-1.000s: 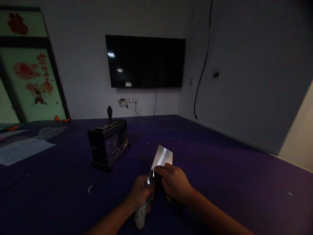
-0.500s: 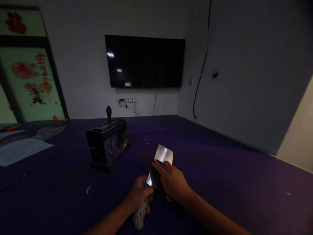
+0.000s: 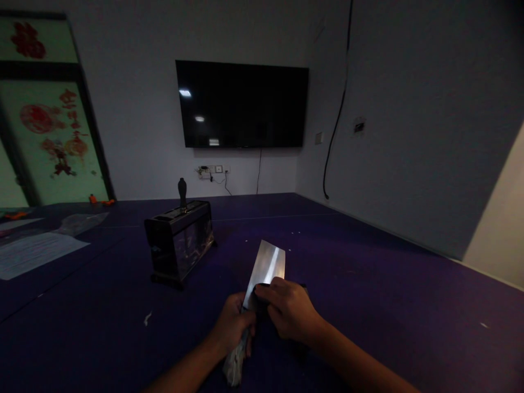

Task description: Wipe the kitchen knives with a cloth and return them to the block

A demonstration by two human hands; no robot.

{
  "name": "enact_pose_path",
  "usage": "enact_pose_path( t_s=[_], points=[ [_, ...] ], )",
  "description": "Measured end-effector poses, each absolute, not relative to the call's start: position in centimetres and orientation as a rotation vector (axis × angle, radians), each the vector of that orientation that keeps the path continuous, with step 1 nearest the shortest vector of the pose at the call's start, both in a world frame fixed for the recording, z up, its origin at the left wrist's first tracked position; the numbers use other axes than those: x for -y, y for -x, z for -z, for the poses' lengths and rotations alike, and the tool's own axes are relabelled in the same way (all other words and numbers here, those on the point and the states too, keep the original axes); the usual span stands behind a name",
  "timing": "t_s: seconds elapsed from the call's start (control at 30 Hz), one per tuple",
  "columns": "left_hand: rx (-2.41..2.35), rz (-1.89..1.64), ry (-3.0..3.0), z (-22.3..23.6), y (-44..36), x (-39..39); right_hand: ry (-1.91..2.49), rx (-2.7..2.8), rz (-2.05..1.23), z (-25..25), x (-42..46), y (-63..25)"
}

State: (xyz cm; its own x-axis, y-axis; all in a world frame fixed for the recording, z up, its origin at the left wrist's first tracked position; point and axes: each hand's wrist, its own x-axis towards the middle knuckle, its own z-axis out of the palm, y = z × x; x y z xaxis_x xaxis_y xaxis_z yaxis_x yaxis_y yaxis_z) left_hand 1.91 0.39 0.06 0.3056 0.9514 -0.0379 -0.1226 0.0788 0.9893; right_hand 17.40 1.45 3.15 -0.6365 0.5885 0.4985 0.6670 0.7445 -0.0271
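My left hand is closed round the handle of a cleaver. Crumpled clear plastic covers the handle, whose end sticks out below the fist. The broad, shiny blade points up and away from me, tilted slightly to the right. Against the lower part of its face, my right hand presses with bent fingers. Under those fingertips is something dark; its kind is too dim to make out. The blade's lower right edge is hidden behind the right hand.
On the purple table stands a black knife block with clear sides, one black handle upright in it. Printed paper, a plastic bag and orange items lie left. A television hangs behind.
My right hand has slid down the blade toward the handle, so more of the shiny face shows. The cleaver has shifted slightly left; my left hand keeps its grip.
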Motion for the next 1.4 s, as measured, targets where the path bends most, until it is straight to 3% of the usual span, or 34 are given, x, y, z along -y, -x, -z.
enact_pose_path(
  t_s=[0.27, 0.57, 0.8, 1.13, 1.4],
  points=[
    [-0.938, -0.935, -1.223, 0.6, -1.8, -0.3, 1.197, 2.343, 0.248, -3.4, -2.6, -17.6],
    [-0.931, -0.992, -1.209, -0.2, -1.9, -0.4, 0.872, 2.543, 0.214, -3.2, -1.4, -17.1],
    [-0.959, -0.941, -1.247, 0.2, -1.9, -0.1, 1.241, 2.361, 0.228, -3.6, -2.3, -17.5],
    [-0.907, -0.957, -1.261, 0.0, -1.9, -0.2, 0.952, 2.504, 0.234, -3.0, -1.6, -17.3],
    [-0.933, -0.962, -1.262, 0.4, -1.9, -0.2, 1.156, 2.399, 0.246, -3.4, -1.9, -17.3]
  ],
)
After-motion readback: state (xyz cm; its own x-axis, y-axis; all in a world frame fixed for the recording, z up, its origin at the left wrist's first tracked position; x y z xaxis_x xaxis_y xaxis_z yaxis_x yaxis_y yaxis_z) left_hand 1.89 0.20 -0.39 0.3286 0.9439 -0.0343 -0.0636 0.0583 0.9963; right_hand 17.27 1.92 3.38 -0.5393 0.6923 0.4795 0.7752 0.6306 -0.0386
